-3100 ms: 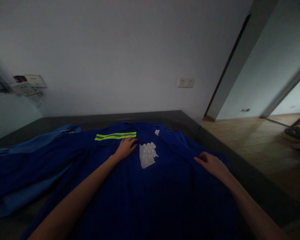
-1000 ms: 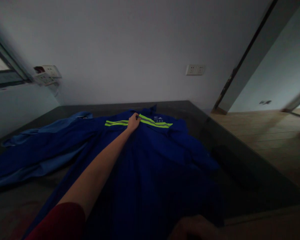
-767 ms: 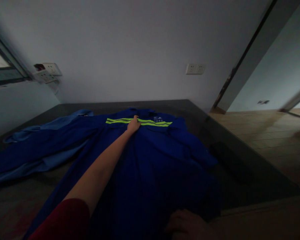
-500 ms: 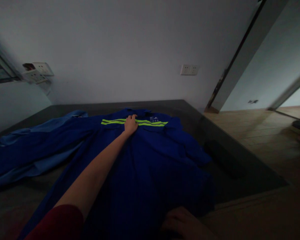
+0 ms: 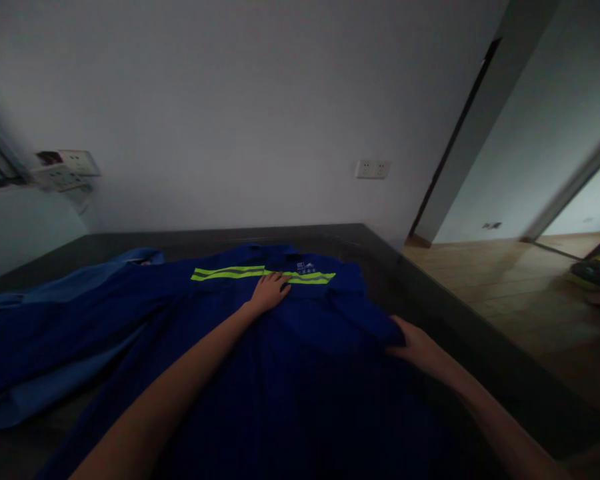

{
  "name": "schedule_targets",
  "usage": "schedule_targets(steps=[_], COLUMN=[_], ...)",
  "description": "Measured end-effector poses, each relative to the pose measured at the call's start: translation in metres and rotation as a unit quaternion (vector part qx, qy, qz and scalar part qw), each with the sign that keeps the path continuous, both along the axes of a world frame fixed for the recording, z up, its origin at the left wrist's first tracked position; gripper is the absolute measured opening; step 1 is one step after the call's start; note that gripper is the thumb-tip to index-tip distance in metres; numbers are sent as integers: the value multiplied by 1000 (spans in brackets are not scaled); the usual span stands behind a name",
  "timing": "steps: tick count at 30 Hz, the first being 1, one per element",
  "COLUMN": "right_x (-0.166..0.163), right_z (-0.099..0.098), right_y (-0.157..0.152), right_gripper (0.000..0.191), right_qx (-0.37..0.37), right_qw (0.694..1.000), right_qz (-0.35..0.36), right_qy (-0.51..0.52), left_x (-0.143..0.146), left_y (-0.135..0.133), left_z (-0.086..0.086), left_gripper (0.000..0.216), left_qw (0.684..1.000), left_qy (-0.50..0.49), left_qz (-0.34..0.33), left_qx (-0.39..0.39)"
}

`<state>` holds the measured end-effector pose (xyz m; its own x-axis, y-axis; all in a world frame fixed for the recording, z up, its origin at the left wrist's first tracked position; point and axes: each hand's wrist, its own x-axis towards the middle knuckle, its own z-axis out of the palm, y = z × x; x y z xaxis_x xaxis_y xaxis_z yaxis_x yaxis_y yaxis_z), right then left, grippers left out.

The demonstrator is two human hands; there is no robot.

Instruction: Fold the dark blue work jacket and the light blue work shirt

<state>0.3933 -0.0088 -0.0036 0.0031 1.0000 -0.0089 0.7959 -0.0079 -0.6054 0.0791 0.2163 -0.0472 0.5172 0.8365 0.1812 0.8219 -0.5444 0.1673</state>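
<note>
A dark blue work jacket with yellow-green and grey reflective stripes lies spread front up on a dark tabletop. White printing shows on its chest. My left hand rests on the chest at the stripe, its fingers spread over the cloth. On the right side, my right hand pinches the edge of the jacket's sleeve between thumb and fingers. The other sleeve stretches out to the left, over a lighter blue denim garment. The lower part of the jacket is very dark.
The dark tabletop meets a plain wall at the back. Wall sockets sit above it, with more sockets at the left. Beyond the table's right edge is a wooden floor, with shoe-like items at the far right.
My right hand has risen from the bottom of the view to grip the right sleeve. My left hand has opened out flatter on the chest stripe. The view has tilted upward.
</note>
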Motion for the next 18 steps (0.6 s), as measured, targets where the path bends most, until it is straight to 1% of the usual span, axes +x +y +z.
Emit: schedule_targets(steps=[2,4,5,6,7,9,11,14,16,18], right_x=[-4,1,8,18,30,58,85,121,141,160], right_z=[12,30,41,53,65,88,105,117,118,118], right_y=[5,8,10,13,18,29,40,54,60,62], right_gripper=[34,29,28,27,26,24,24,32,34,32], right_qx=[-47,-79,-77,-52,-9,64,81,101,117,155], right_qw=[998,996,997,998,999,988,964,911,883,870], right_qz=[32,26,13,4,-3,-32,-93,-174,-207,-219], right_qy=[20,19,4,-21,-53,-133,-235,-360,-405,-414], left_x=[-4,-7,-8,-8,-8,-8,-7,-7,-7,-7], left_y=[2,3,2,2,2,1,1,2,2,1], left_z=[-4,-7,-8,-8,-8,-8,-7,-7,-7,-7], left_gripper=[47,48,48,49,49,49,49,49,48,48], left_qw=[1000,1000,1000,1000,1000,1000,1000,1000,1000,1000], left_qy=[9,12,12,12,11,10,12,12,10,9], left_qz=[4,8,10,10,8,8,11,15,13,14], left_qx=[-3,0,1,1,1,1,2,1,1,0])
